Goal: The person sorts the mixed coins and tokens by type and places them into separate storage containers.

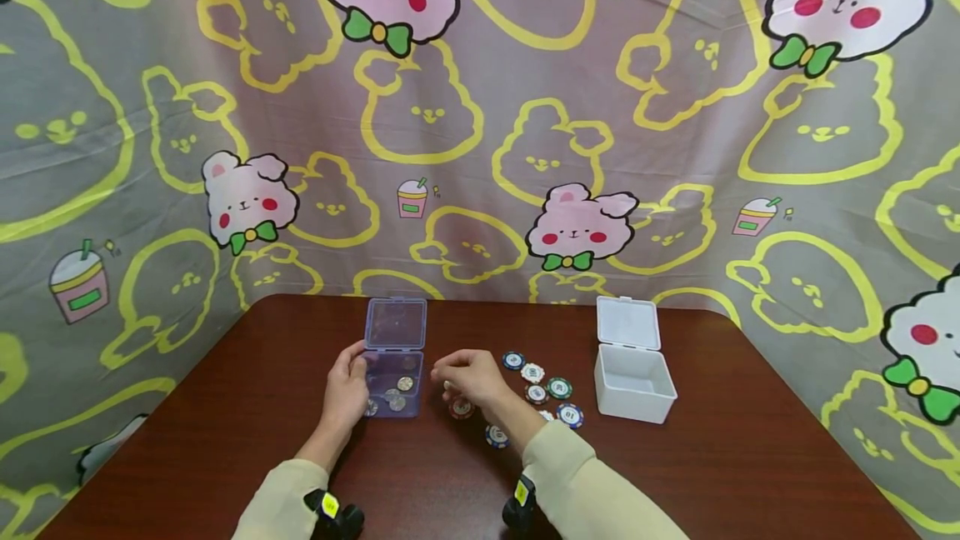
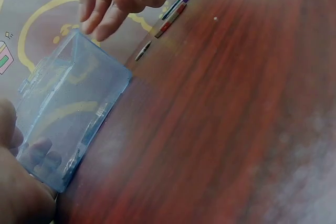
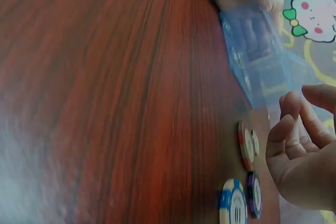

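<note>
Hovering just right of the clear box (image 1: 384,373), the right hand (image 1: 474,377) has its fingers loosely bent, nothing visibly held; below it, a coin (image 2: 143,51) lies on the tabletop (image 1: 637,473) near a red chip (image 3: 245,145). The left hand (image 1: 347,386), farther off, grips the box's left side.

The right forearm (image 1: 516,422) partly hides a white chip (image 1: 547,415); markings on the coin-like discs (image 1: 406,384) (inside the clear box (image 1: 382,372)) are too small to read.

A grey cloth (image 1: 480,177) printed with cartoon rabbits hangs behind the brown table (image 1: 750,465).
</note>
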Action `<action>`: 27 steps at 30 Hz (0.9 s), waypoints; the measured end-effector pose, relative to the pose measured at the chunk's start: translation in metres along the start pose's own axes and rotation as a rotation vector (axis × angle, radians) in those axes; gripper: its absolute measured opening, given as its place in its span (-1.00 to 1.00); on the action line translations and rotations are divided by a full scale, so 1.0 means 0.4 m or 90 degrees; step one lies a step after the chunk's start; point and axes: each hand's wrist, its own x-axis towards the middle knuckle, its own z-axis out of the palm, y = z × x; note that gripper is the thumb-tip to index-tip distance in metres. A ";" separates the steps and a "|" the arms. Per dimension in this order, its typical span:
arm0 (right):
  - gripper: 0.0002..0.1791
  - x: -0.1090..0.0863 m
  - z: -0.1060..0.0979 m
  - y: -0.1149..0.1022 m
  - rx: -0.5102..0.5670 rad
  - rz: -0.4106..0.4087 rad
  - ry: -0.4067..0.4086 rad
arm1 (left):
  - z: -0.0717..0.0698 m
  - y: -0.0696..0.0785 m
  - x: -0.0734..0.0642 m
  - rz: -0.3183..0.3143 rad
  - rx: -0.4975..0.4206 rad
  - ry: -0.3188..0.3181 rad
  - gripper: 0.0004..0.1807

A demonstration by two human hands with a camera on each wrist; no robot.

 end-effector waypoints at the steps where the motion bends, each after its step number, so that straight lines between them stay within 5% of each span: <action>1: -0.82 0.003 -0.003 0.002 -0.011 -0.003 0.001 | 0.000 -0.001 0.001 0.000 0.002 -0.001 -0.59; 19: -0.72 0.049 -0.059 0.031 -0.251 -0.084 -0.005 | 0.002 -0.008 0.016 -0.004 0.003 -0.007 -0.58; 27: -0.73 0.057 -0.052 0.031 -0.419 -0.103 0.014 | 0.001 -0.005 0.016 -0.010 0.000 -0.013 -0.58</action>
